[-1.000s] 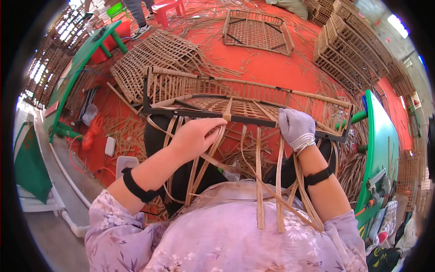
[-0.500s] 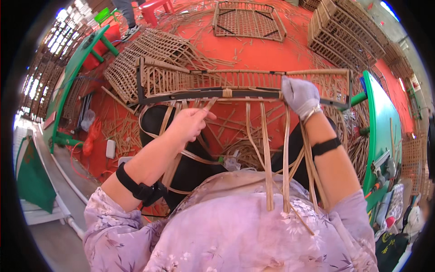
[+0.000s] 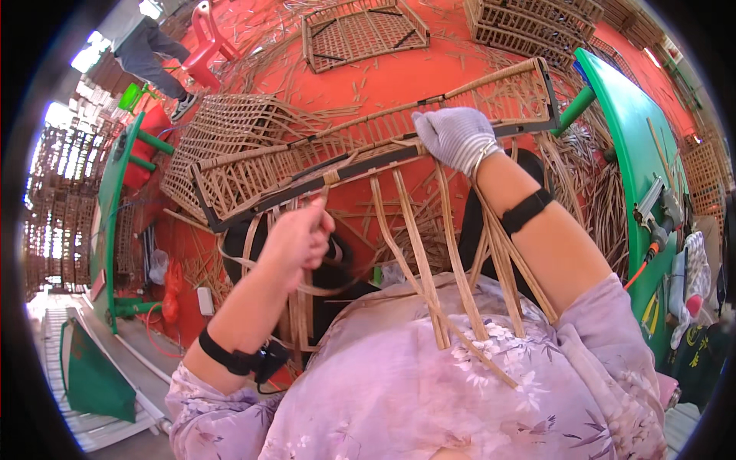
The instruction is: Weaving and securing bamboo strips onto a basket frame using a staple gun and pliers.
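Observation:
A long woven rattan frame (image 3: 253, 175) with dark bars along its edge lies across above my knees, its right end raised. My right hand (image 3: 460, 140), in a pale glove, is closed over the frame's near edge, right of the middle. Bare and closed, my left hand (image 3: 295, 244) is just below the frame, pinching a flat rattan strip (image 3: 330, 181) that comes down from the dark bar. Below the hand the strip is smeared by motion. Several loose strips (image 3: 420, 264) hang from the near edge down onto my lap.
Green tables stand at the left (image 3: 115, 222) and right (image 3: 640, 184); the right one holds tools (image 3: 661, 222). Woven panels (image 3: 222, 138) and stacked baskets (image 3: 529, 23) lie beyond. Scrap strips litter the red floor (image 3: 368, 84). A person's legs (image 3: 149, 57) and a red chair (image 3: 205, 54) are far left.
The frame has tilted, its right end rising and its left end dropping, with my right hand moving up and left along with it. My left hand has come lower and closed on the strip.

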Tool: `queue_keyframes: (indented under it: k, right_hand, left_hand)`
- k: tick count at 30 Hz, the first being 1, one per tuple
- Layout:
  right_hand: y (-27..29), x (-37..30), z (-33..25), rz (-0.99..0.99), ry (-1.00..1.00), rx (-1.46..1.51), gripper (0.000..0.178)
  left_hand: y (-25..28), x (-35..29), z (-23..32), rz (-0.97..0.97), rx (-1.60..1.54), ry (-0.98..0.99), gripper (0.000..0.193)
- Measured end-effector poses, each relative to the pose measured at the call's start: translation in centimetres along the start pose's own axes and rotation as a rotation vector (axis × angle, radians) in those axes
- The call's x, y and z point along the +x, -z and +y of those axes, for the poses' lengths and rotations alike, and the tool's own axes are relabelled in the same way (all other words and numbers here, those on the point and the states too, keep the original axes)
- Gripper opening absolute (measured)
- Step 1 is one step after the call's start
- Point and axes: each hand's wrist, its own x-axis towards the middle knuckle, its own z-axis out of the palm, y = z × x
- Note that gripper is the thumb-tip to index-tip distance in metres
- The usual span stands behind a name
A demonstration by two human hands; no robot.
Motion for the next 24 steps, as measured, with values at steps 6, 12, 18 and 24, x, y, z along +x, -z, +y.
queue_keyframes:
  k: [6,12,18,24]
  right_hand:
    - [-0.9,-1.5,-0.8,-0.016,0.018,0.038,0.048]
    - [-0.6,-2.1,-0.8,0.039,0.088,0.069,0.038]
    - [-0.3,-2.4,-2.0,0.154,0.258,0.221,0.027]
    - [-1.0,-2.2,-7.8,0.011,0.435,0.164,0.037]
  left_hand:
    - [-0.6,-1.5,-0.2,-0.101,0.248,-0.375,0.052]
    - [4.5,-0.6,-0.7,-0.072,0.133,-0.499,0.045]
    - [3.5,-0.4,-1.1,0.169,0.922,-0.929,0.032]
    - [3.5,2.0,-1.3,0.044,1.313,-1.39,0.032]
